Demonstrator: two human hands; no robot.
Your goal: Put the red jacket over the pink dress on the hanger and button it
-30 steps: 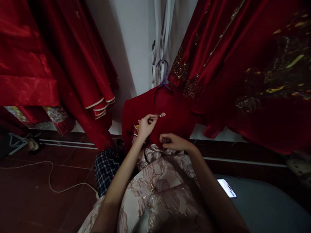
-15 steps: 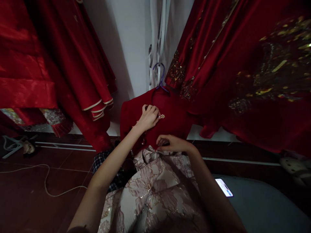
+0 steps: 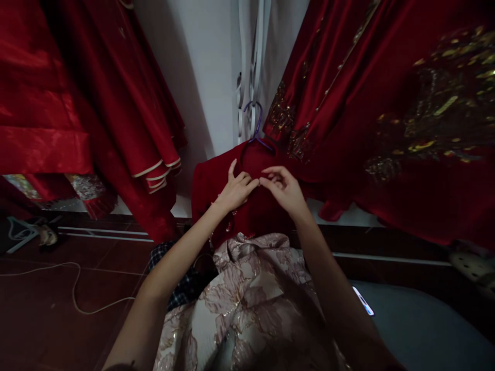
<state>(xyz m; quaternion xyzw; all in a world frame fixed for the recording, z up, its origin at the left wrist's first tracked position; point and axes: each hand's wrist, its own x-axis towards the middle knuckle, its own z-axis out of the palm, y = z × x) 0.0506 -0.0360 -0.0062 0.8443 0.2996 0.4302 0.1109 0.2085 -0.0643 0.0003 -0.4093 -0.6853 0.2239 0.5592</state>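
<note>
A red garment (image 3: 263,216) hangs in front of me on a purple hanger (image 3: 257,123). Both my hands meet at its upper front, just below the neckline. My left hand (image 3: 236,191) is closed in a pinch, one finger raised, on a tiny beaded ornament (image 3: 260,181). My right hand (image 3: 285,189) pinches at the same ornament from the right, its other fingers curled. Fingertips hide most of the ornament. More beaded trim (image 3: 229,225) dangles on the garment's left side. A pale floral metallic fabric (image 3: 240,288) lies below my hands.
Red garments (image 3: 150,103) hang at left, and a gold-embellished red dress (image 3: 386,103) at right. White metal scrollwork (image 3: 251,56) stands behind. A phone (image 3: 363,301) rests on a grey surface (image 3: 421,324). A pale cable (image 3: 77,288) crosses the tiled floor.
My right hand has moved up from the garment's lower front to the ornament beside my left hand. My left hand stays near the ornament, one finger now raised.
</note>
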